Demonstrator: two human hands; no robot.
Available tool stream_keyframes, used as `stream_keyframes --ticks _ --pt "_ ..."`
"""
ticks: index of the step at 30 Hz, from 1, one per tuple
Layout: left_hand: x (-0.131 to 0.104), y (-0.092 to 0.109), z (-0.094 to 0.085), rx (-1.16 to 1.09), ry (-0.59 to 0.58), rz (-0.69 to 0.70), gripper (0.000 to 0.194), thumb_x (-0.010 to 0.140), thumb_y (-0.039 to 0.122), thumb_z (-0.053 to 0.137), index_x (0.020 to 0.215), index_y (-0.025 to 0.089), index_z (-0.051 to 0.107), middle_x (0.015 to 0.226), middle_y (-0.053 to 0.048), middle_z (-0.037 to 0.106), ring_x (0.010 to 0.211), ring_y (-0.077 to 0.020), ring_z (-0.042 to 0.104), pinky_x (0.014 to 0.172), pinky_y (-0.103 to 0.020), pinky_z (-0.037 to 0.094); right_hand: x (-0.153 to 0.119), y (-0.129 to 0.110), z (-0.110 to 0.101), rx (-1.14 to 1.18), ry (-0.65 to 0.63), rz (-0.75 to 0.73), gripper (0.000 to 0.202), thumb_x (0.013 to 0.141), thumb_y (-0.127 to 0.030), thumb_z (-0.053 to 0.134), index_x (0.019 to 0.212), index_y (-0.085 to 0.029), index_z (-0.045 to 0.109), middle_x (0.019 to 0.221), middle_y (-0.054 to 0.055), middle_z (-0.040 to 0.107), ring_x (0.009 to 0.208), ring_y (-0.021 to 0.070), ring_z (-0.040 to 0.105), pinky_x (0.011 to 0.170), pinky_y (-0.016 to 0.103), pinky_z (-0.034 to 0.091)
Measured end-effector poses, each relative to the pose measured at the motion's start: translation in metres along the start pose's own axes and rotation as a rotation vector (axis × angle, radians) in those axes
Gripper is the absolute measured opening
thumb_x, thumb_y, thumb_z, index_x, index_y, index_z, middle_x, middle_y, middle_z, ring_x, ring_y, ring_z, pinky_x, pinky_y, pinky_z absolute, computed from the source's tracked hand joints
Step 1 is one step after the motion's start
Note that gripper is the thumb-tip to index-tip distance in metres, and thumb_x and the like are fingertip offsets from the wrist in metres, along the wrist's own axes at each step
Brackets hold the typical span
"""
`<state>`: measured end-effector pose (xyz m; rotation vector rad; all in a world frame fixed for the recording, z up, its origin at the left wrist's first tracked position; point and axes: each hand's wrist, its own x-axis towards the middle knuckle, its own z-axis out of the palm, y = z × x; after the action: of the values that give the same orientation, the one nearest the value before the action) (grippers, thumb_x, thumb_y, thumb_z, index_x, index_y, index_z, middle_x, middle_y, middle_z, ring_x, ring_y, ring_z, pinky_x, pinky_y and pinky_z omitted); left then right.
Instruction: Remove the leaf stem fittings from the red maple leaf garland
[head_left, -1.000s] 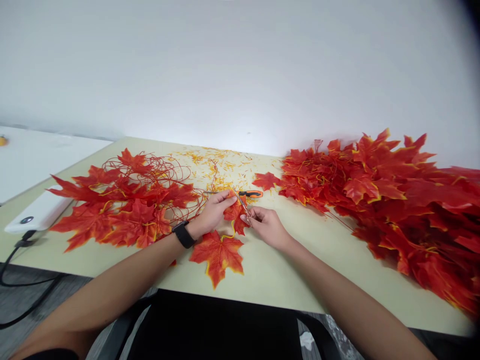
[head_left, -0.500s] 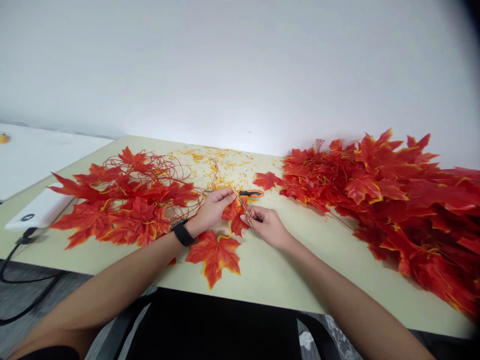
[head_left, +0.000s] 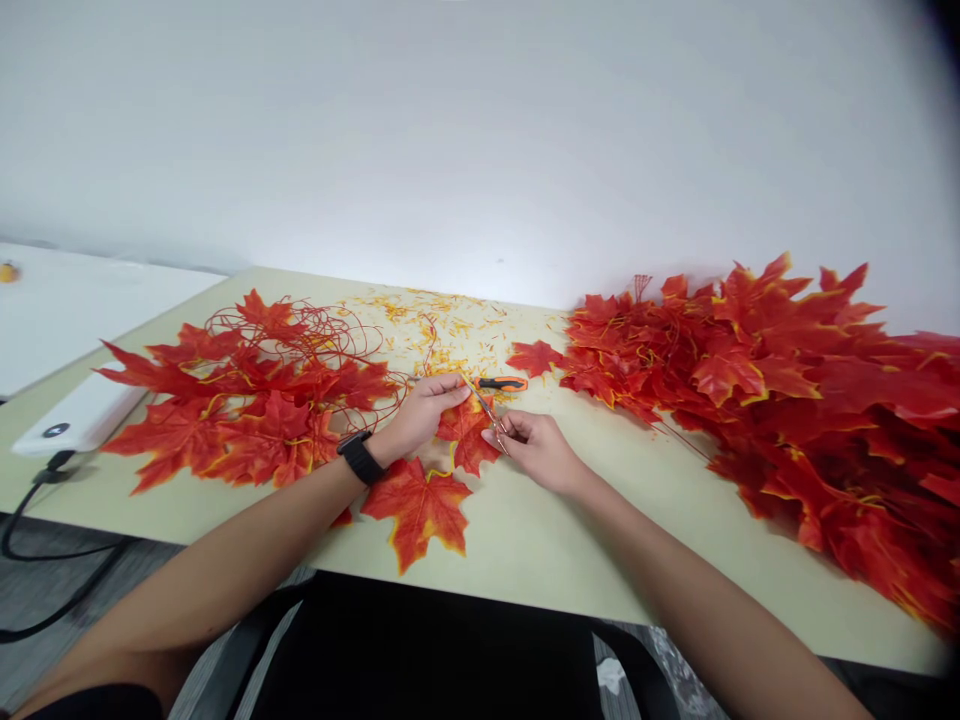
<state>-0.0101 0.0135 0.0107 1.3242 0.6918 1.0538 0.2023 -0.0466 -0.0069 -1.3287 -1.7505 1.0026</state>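
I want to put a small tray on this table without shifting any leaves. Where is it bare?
The widest bare stretch of the table lies along the near edge, between the loose leaf and the big leaf heap. The far middle is strewn with trimmings. The left leaf pile and the hands crowd the rest.

red-orange maple leaf (head_left: pixel 466 436) held flat just above table, thin wire stem (head_left: pixel 486 408) angled across it.

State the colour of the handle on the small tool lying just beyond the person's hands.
Orange and black, on the small tool on the table; the head view shows it.
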Motion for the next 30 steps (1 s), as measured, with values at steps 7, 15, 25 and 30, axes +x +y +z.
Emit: stream_keyframes --ticks 7,15,25,30 --pt "0.0 0.002 -0.001 -0.031 0.003 -0.025 0.038 0.076 0.042 0.082 0.065 0.018 0.054 0.068 0.003 0.049 0.065 -0.011 0.043 0.065 -0.025 0.035 0.001 0.004 0.0 0.04 0.005 -0.015 0.055 0.088 -0.066 0.071 0.068 -0.022 0.046 0.065 -0.004 0.044 0.062 0.012 0.037 0.058 0.027 0.032" --pt "0.001 0.0 -0.004 0.033 -0.018 0.021 0.041 0.082 0.045 0.079 0.067 0.018 0.051 0.068 0.003 0.044 0.065 -0.011 0.038 0.064 -0.026 0.032 0.001 -0.003 -0.001 0.051 0.038 -0.014 0.059 0.086 -0.066 0.074 0.065 -0.022 0.042 0.064 -0.004 0.039 0.061 0.0114 0.033 0.057 0.027 0.027" --pt "0.001 0.011 0.002 0.271 -0.013 0.157 0.038 0.094 0.043 0.062 0.069 0.02 0.045 0.07 0.003 0.039 0.068 -0.0135 0.036 0.068 -0.029 0.032 0.001 -0.002 -0.001 0.017 0.051 -0.016 0.061 0.087 -0.072 0.072 0.067 -0.021 0.044 0.065 -0.004 0.039 0.062 0.0113 0.031 0.056 0.027 0.025" --pt "0.001 0.012 0.002 0.303 -0.016 0.162 0.036 0.092 0.039 0.061 0.067 0.021 0.042 0.069 0.004 0.038 0.067 -0.0134 0.035 0.068 -0.03 0.032 0.0 -0.002 0.001 0.02 0.039 -0.005 0.063 0.086 -0.074 0.072 0.066 -0.021 0.043 0.064 -0.005 0.036 0.061 0.0111 0.029 0.055 0.027 0.023"
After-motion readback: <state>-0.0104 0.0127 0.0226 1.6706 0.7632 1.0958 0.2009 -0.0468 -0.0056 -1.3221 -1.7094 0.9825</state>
